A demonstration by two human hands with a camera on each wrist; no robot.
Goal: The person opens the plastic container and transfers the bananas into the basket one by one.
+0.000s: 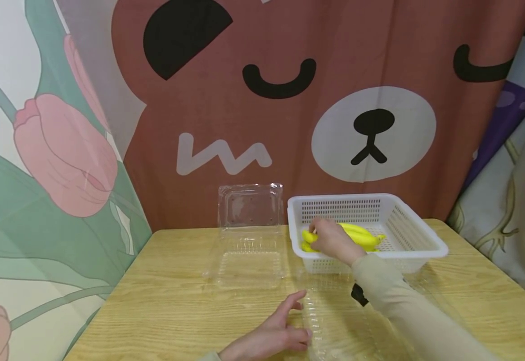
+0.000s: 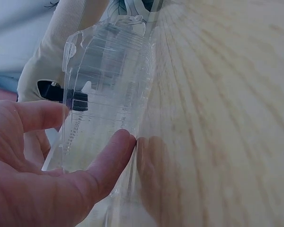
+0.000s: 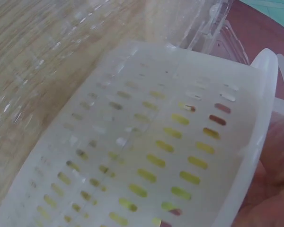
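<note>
My right hand (image 1: 332, 240) reaches over the near rim of a white slotted basket (image 1: 425, 250), its fingers curled over a yellow banana (image 1: 308, 235) at the left end. More yellow bananas (image 1: 359, 235) lie beside it in the basket. The right wrist view shows the basket wall (image 3: 128, 142) with yellow behind the slots; the right hand's fingertips are hidden there. At the front, my left hand (image 1: 273, 331) touches the left side of a clear plastic container (image 1: 314, 321). In the left wrist view its thumb rests along the container's ribbed side (image 2: 104, 90), forefinger at the rim.
A second clear plastic container (image 1: 250, 268) stands left of the basket, its lid (image 1: 251, 205) raised at the back. All stand on a wooden table (image 1: 177, 301). Behind it hangs a curtain (image 1: 289, 150) with a bear's face. The right forearm (image 1: 407, 306) passes over the front container.
</note>
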